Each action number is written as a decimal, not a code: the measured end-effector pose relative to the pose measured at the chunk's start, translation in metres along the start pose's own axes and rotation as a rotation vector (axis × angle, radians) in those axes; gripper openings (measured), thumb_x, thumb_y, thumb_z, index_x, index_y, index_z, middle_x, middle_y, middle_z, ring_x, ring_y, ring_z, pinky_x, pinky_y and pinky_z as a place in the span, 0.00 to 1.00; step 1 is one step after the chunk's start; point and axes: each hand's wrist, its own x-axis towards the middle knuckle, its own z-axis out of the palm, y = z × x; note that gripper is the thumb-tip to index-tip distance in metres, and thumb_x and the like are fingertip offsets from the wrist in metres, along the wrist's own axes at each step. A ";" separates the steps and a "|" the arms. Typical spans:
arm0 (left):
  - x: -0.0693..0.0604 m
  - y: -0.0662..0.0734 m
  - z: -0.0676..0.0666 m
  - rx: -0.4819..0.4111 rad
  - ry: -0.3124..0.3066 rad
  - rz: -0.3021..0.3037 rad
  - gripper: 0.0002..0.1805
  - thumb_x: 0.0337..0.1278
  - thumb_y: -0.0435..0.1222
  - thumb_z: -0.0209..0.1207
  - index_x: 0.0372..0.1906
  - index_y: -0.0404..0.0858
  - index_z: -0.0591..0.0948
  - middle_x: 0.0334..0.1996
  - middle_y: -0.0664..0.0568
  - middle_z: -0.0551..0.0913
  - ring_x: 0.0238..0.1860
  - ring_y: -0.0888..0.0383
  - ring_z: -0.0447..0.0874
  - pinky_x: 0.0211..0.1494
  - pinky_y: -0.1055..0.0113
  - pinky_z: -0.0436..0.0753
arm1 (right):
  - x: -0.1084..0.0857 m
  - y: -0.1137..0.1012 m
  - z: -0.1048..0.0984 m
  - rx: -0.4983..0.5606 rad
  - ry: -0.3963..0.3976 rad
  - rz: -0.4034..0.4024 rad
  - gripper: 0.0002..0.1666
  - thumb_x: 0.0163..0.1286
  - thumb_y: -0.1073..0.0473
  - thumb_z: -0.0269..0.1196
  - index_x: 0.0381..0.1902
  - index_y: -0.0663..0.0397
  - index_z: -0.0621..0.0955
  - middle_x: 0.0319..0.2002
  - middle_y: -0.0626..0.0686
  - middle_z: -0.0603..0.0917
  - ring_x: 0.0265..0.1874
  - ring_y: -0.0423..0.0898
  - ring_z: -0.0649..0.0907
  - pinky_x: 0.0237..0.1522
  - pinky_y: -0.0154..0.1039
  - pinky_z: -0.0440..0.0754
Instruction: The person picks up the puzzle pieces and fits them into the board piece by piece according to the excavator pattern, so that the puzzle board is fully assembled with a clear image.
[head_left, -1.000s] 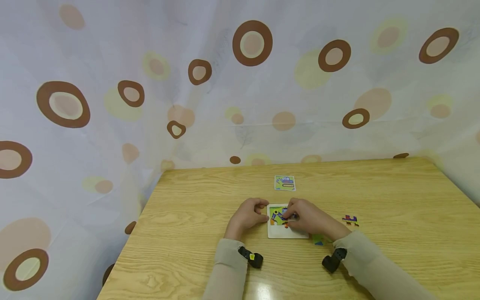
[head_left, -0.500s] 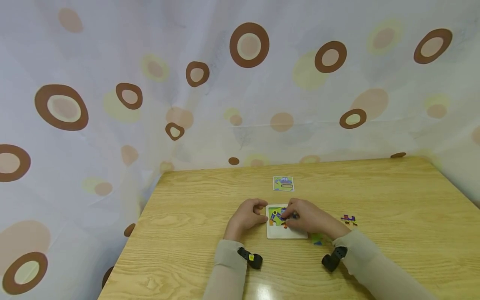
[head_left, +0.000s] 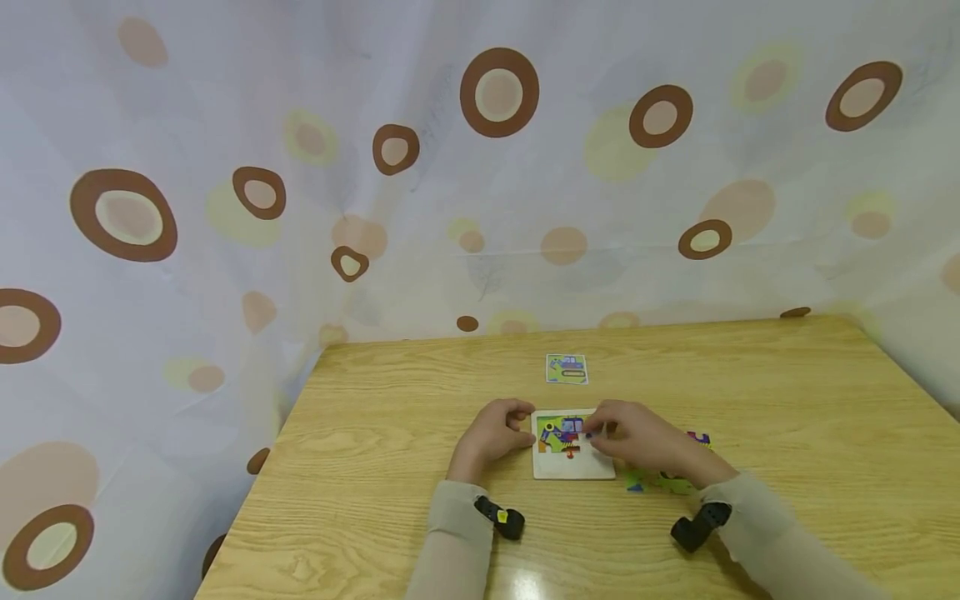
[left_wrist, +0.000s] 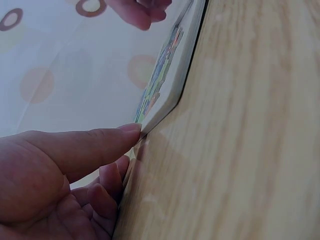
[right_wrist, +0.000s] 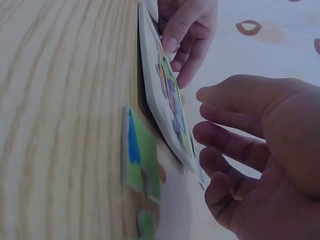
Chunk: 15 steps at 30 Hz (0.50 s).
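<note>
A white puzzle tray (head_left: 573, 468) lies on the wooden table with joined excavator pieces (head_left: 558, 433) in its upper left part. My left hand (head_left: 491, 432) holds the tray's left edge; in the left wrist view its thumb (left_wrist: 95, 150) presses the tray corner (left_wrist: 162, 110). Over the tray's right side hovers my right hand (head_left: 637, 435), and the right wrist view shows this hand (right_wrist: 260, 145) with bent, relaxed fingers and nothing between them, apart from the tray (right_wrist: 157, 100).
A picture card (head_left: 567, 368) of an excavator lies behind the tray. Right of the tray are loose pieces: a green one with a blue corner (right_wrist: 134, 145), another green one (head_left: 677, 484) beside it, and a red and blue one (head_left: 701, 438) partly behind my right forearm.
My right hand has moved right, off the joined pieces, and its fingers have let go. More of the excavator picture shows. The left hand stays at the tray edge.
</note>
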 end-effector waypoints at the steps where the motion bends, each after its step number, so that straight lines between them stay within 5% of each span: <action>1: 0.000 0.000 0.000 -0.001 0.001 -0.002 0.22 0.56 0.29 0.68 0.57 0.35 0.81 0.45 0.50 0.79 0.38 0.58 0.71 0.45 0.62 0.73 | -0.002 0.000 -0.002 -0.005 0.007 0.002 0.11 0.72 0.59 0.62 0.49 0.55 0.84 0.42 0.46 0.81 0.39 0.43 0.77 0.38 0.38 0.78; 15: 0.001 0.000 0.001 -0.012 0.008 -0.016 0.22 0.56 0.28 0.68 0.57 0.37 0.81 0.46 0.51 0.79 0.38 0.59 0.71 0.46 0.62 0.74 | -0.030 0.012 -0.027 -0.083 0.095 0.063 0.14 0.73 0.60 0.61 0.54 0.56 0.82 0.47 0.49 0.82 0.43 0.45 0.77 0.39 0.40 0.78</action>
